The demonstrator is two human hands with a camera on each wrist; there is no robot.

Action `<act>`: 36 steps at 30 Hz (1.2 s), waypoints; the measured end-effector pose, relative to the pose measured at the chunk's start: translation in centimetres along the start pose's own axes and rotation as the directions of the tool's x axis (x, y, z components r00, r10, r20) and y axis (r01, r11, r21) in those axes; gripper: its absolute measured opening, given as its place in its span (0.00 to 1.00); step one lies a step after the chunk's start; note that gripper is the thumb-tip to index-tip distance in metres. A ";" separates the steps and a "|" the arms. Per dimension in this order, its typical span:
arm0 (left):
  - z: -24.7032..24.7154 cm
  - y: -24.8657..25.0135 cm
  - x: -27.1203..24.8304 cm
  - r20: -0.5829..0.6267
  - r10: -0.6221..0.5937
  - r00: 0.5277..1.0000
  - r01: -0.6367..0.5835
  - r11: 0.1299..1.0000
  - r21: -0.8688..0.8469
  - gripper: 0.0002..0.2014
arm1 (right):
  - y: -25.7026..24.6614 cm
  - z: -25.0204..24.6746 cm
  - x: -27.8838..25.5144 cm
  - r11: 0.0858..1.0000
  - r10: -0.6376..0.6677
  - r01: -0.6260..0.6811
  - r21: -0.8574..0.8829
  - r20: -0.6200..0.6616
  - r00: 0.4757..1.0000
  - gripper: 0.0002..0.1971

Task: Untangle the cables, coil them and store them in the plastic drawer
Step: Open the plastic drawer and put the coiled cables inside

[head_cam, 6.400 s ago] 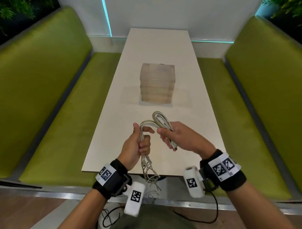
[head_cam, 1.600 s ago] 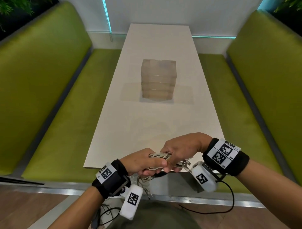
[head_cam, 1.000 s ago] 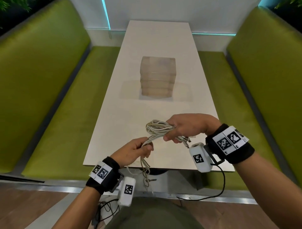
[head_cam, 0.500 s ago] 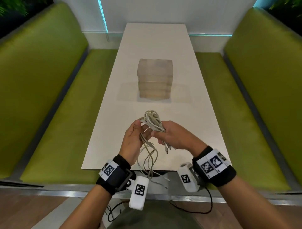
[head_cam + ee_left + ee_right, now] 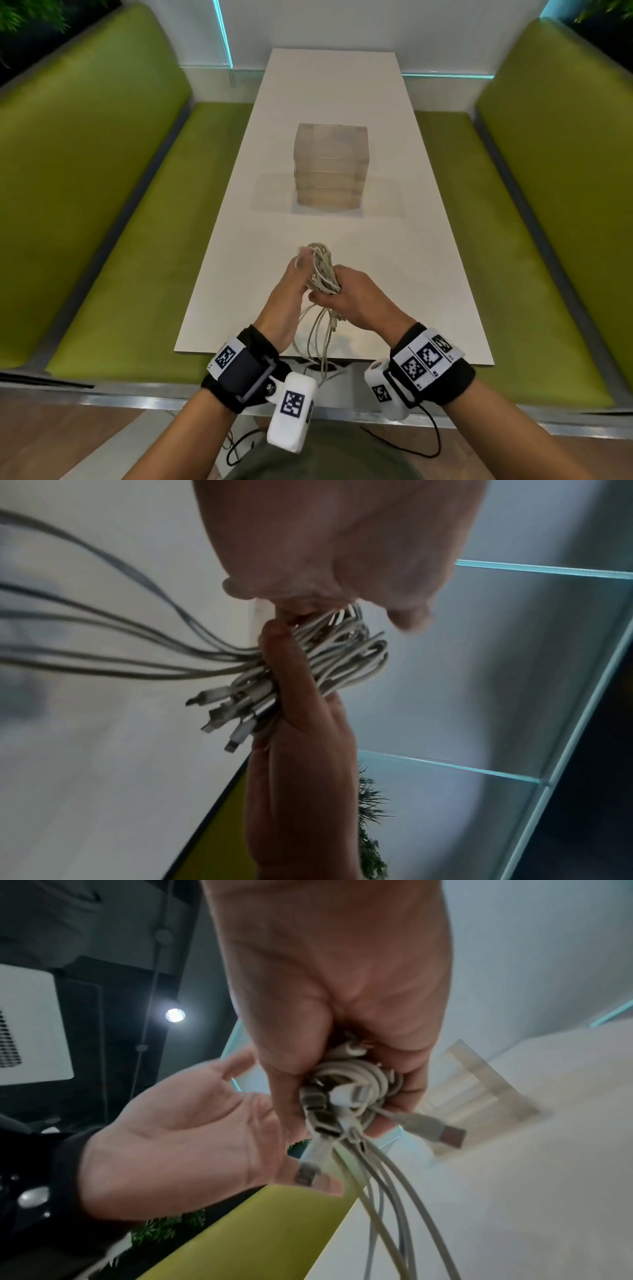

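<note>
Head view is showing both hands raised over the near end of the white worktop (image 5: 404,274), side by side and close together. Left to right: a green bench seat (image 5: 144,240) is running along the worktop's left edge; the left hand (image 5: 287,301) is standing with its palm turned toward the cables (image 5: 322,270) and its fingers straight, curled round nothing; the right hand (image 5: 356,298) is gripping the coiled part of the bundle, loops sticking up above its fingers and loose strands hanging past the worktop's near edge. Further back, in the middle of the worktop and well apart from the hands, the translucent plastic drawer (image 5: 330,164) unit is standing with all its fronts pushed in.

Left wrist view is adding what the head camera is hiding: several plug ends (image 5: 226,712) are poking out of the right hand's (image 5: 301,723) fist beside the tight loops, and long strands are trailing away to the left.

Right wrist view is showing the left hand's (image 5: 192,1131) open, bare palm, and a USB plug (image 5: 441,1131) is jutting from the gripped bundle, with the drawer unit blurred behind it.
</note>
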State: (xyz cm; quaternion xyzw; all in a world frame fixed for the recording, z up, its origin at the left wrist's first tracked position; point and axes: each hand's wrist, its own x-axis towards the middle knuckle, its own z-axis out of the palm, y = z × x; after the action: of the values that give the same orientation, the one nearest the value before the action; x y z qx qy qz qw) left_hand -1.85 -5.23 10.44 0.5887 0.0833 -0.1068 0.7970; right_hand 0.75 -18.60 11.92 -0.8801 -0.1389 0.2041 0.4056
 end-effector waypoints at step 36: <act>0.9 1.4 -0.5 0.066 0.123 0.990 -0.122 0.992 -0.028 0.07 | 1.2 1.6 -1.6 0.774 -0.260 -0.044 0.631 0.382 0.887 0.10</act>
State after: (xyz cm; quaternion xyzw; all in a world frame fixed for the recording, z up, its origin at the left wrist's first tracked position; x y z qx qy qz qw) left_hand -1.91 -5.60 12.13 0.5792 0.0214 -0.0765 0.8113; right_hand -1.33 -18.98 10.40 -0.6144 -0.2049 0.4111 0.6415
